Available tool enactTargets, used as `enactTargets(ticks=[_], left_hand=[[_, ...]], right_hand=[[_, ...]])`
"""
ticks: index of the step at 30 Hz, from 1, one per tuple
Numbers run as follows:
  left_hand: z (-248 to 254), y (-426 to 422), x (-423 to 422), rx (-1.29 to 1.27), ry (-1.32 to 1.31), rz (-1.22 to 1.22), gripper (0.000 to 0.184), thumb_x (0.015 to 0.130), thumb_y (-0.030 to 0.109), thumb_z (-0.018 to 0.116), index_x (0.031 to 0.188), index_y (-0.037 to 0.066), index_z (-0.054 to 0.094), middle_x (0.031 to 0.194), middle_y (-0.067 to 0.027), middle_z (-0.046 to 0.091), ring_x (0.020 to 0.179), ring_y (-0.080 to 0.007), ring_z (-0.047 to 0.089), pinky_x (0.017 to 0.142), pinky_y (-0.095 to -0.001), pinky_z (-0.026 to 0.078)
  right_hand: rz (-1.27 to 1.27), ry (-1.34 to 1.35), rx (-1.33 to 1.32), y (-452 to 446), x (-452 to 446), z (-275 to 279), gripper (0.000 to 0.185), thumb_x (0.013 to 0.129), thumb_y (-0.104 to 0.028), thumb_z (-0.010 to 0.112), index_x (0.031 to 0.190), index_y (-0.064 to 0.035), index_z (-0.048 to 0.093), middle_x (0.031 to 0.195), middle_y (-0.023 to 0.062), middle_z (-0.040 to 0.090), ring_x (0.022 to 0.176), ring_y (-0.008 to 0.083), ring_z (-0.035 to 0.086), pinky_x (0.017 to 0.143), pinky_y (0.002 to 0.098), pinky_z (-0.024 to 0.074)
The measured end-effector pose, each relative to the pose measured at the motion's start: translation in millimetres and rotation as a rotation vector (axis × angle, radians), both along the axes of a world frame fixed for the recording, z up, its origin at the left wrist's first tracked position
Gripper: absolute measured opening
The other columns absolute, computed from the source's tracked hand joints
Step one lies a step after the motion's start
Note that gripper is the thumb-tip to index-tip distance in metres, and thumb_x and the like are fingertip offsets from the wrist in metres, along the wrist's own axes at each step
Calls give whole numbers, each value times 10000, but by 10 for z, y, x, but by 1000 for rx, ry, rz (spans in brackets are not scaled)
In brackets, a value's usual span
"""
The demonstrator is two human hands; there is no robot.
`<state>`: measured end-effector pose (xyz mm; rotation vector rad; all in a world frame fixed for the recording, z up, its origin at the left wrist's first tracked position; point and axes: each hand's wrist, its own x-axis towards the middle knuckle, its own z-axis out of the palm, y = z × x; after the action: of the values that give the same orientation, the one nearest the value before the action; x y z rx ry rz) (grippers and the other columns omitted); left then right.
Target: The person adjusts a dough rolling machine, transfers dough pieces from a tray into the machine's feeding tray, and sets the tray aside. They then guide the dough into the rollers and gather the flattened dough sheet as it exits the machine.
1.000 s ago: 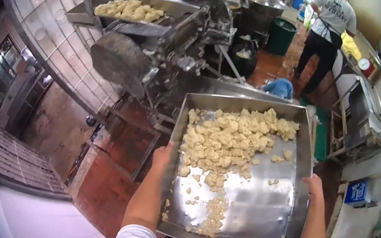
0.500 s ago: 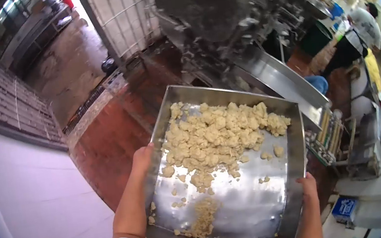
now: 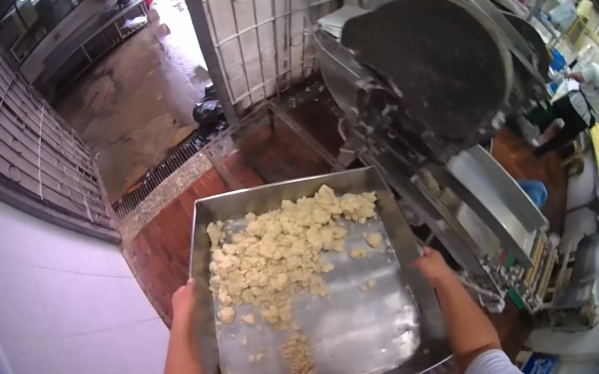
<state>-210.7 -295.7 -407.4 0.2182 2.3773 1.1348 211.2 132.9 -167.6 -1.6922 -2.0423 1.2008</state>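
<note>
A square metal tray (image 3: 364, 330) with raised walls is held out in front of my body. Crumbly pale dough (image 3: 277, 247) is heaped towards its far side, with smaller crumbs trailing down to the near wall. My left hand (image 3: 184, 300) grips the left wall, and my right hand (image 3: 431, 264) grips the right wall. The fingers of both hands are partly hidden under or behind the tray's sides.
Ahead on the right stands a large machine with a dark rounded panel (image 3: 435, 67) and a sloping metal chute (image 3: 493, 195). A barred gate (image 3: 271, 32) and a doorway lie beyond. White wall (image 3: 60, 324) borders my left. A person (image 3: 583, 100) stands far right.
The tray has shifted left in view and turned straighter, still held in both hands. My view has swung, so the machine and gate show more fully. The dough keeps its place in the tray.
</note>
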Motion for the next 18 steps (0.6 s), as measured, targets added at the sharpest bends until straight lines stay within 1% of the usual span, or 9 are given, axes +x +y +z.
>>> enactTargets(ticks=[2,5,7,8,11,14,15,17,18], left_hand=[[-291,171,-210,60,-142,87,629,924,502,412,767,-64,637,828,-311,613,869,-465,585,768,-508,412],[-505,255,-303,77,-97,198,648,911,526,429,765,-71,635,806,-312,606,845,-464,585,760,-511,407],[-612,392,-450,93,-77,285,641,898,532,466,721,-64,622,733,-260,607,759,-402,589,714,-481,414],[-787,331,-439,118,-87,250,639,891,535,485,699,-61,616,697,-234,607,716,-370,592,690,-466,418],[-599,302,-302,247,-347,416,626,875,543,543,635,-34,582,620,-115,549,636,-229,515,624,-393,407],[-561,416,-308,203,-327,501,611,874,542,569,605,-6,544,611,-47,480,623,-156,422,580,-349,369],[-688,482,-414,237,-364,476,590,871,541,576,625,6,556,633,-32,494,632,-147,431,588,-338,372],[-693,471,-341,278,-448,540,548,864,539,590,664,29,582,676,-4,522,650,-128,450,603,-317,377],[-708,505,-344,277,-422,557,575,868,546,580,649,15,555,658,-18,497,639,-143,423,591,-341,363]], right_hand=[[6,-32,7,117,-438,140,216,693,16,647,901,-41,634,850,49,658,771,170,612,702,308,474],[63,-72,27,315,-1217,317,195,675,-23,676,864,-30,629,840,53,656,770,169,593,697,312,459],[119,-127,59,724,-1589,170,205,680,-18,668,882,-33,637,852,52,657,772,163,592,697,310,457],[67,-173,92,491,-1380,99,211,682,-15,664,890,-35,640,858,51,658,773,160,592,697,309,456],[85,-191,145,737,-1595,-60,140,714,-91,701,830,-44,638,787,39,639,713,149,570,661,311,447],[44,-83,174,836,-2048,-90,214,751,-234,734,771,-47,632,707,31,606,648,150,535,616,327,433],[-17,-138,197,757,-2003,-152,252,759,-271,734,753,-42,627,680,32,589,637,153,527,607,331,429],[-30,-268,211,827,-2166,-116,338,775,-344,733,717,-33,615,626,35,556,615,160,511,589,341,421],[0,-274,270,843,-2218,-159,342,776,-346,732,723,-30,611,616,38,541,611,162,507,585,346,418]])
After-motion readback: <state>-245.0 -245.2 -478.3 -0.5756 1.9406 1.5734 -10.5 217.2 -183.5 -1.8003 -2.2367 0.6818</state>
